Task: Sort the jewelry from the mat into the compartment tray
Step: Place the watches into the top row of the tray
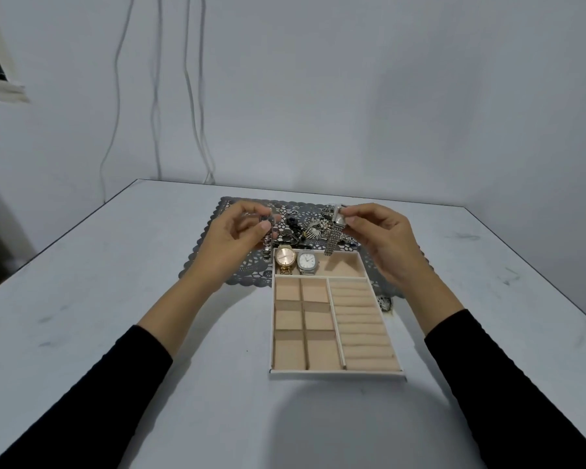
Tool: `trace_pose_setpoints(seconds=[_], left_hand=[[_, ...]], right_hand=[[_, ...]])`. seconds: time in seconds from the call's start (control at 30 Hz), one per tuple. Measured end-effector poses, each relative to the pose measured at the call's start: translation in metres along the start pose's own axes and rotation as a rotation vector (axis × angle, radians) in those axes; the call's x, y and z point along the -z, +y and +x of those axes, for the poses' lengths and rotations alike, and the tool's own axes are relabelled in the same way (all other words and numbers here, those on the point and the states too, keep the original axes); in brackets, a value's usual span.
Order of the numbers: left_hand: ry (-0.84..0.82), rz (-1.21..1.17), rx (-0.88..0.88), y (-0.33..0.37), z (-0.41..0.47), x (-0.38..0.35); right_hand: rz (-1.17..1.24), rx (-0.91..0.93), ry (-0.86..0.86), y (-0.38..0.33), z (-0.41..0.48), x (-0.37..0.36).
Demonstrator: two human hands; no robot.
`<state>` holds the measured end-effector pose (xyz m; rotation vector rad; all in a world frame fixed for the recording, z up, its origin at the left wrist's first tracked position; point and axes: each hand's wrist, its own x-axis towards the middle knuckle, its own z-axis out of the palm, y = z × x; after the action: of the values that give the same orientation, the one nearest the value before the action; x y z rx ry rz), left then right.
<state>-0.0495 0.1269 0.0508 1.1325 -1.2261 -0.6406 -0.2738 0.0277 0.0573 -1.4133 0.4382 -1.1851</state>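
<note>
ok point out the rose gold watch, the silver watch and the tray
rose gold watch (286,256): head view, on its round dial
silver watch (308,260): head view, on its white dial
tray (339,374): head view, on its near white rim

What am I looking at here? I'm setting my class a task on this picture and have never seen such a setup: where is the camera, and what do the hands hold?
There is no machine: a person works with bare hands. The single picture comes from a wide-angle camera worn on the head, looking forward and down. On the pale table lies a grey lacy mat with a heap of jewelry, and nearer the person a white compartment tray lined in beige. Its far long compartment holds a gold-toned watch and a silver watch with a white dial; the square compartments and ring rolls look unfilled. The left hand pinches a metal link band, probably a watch; the right hand pinches a silver mesh-band watch over the tray's far edge.
</note>
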Motion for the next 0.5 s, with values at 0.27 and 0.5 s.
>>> trace_pose_setpoints(seconds=[0.27,0.5], left_hand=[[-0.001,0.001,0.012,-0.002,-0.007,-0.002],[-0.005,0.002,0.030,-0.004,-0.005,-0.002]], right_hand=[[-0.140,-0.056,-0.078,0.012,-0.006,0.001],[-0.201,-0.090,-0.100,0.013,-0.007,0.006]])
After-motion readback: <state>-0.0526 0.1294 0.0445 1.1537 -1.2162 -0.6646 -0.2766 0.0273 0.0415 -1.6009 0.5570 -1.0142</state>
